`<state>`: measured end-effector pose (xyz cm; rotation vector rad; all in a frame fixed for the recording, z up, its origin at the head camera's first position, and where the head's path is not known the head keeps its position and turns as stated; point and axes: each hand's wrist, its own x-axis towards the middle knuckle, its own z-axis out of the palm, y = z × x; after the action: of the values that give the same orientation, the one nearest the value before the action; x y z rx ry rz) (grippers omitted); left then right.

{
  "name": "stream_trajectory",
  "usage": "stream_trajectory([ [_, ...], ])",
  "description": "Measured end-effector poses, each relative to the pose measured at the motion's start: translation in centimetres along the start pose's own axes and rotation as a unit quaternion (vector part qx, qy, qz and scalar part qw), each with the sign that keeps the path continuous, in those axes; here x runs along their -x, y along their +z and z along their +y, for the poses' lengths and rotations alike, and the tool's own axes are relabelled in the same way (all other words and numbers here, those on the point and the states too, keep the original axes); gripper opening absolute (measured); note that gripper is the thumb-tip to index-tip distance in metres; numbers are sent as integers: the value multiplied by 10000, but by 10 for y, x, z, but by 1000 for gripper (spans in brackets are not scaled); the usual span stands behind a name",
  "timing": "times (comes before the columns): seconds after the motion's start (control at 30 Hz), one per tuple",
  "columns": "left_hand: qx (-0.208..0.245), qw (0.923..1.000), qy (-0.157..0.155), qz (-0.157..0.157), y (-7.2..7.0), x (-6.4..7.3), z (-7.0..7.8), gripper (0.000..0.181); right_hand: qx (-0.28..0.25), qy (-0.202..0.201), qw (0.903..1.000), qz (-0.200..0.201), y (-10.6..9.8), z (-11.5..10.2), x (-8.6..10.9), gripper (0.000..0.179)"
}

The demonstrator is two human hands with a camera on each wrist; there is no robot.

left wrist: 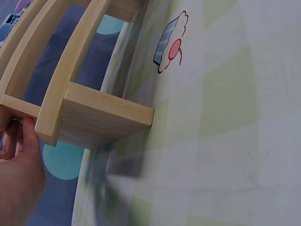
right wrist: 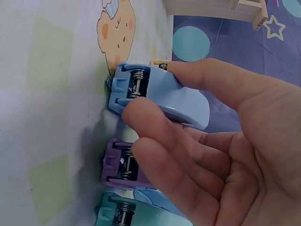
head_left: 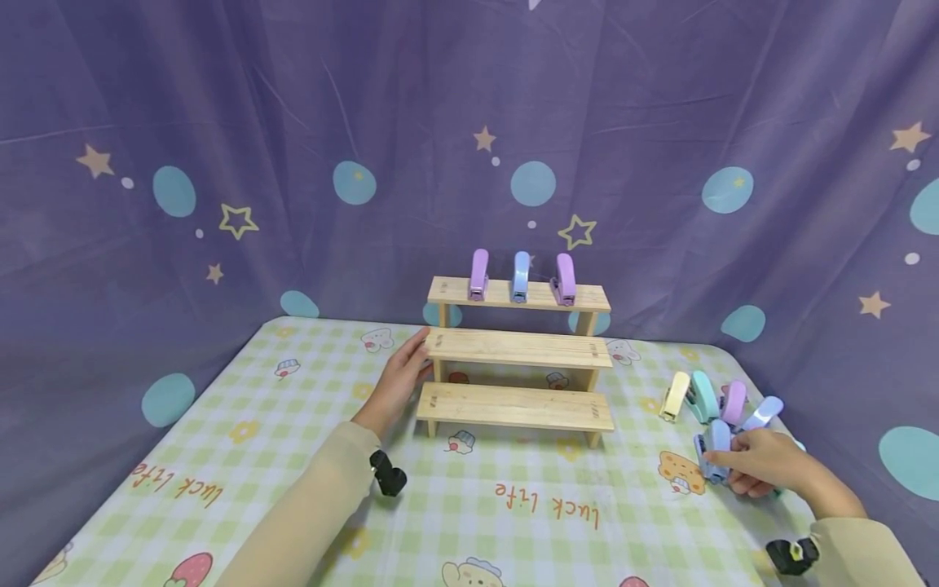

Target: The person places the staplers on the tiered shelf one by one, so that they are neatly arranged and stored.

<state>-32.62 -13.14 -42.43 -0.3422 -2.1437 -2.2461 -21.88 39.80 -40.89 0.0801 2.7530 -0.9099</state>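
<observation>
A three-tier wooden shelf (head_left: 517, 346) stands on the tablecloth. At its left end my left hand (head_left: 399, 375) holds the middle tier, fingertips at the board's edge in the left wrist view. My right hand (head_left: 781, 465) is over the right side of the table and pinches a blue stapler (right wrist: 176, 96) between thumb and fingers. Right beside it in the right wrist view are a purple stapler (right wrist: 113, 162) and a green stapler (right wrist: 141, 214). On the top tier stand a purple stapler (head_left: 479, 275), a blue stapler (head_left: 520, 277) and another purple stapler (head_left: 564, 280).
Behind the right hand stand a yellow stapler (head_left: 675, 396), a green stapler (head_left: 703, 397), a purple stapler (head_left: 734, 402) and a light blue stapler (head_left: 763, 412). The checked tablecloth (head_left: 293, 391) covers the table. A purple curtain (head_left: 411, 106) hangs close behind the shelf.
</observation>
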Motion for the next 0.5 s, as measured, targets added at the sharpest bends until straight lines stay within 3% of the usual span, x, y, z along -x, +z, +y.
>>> stream_trajectory([
  [0.33, 1, 10000, -21, 3, -1, 0, 0, 51, 354, -357, 9987, 89, -12, -15, 3, 40],
  [0.5, -10, 10000, -54, 5, -1, 1, 2, 52, 439, -737, 9962, 148, -17, -26, 4, 42],
])
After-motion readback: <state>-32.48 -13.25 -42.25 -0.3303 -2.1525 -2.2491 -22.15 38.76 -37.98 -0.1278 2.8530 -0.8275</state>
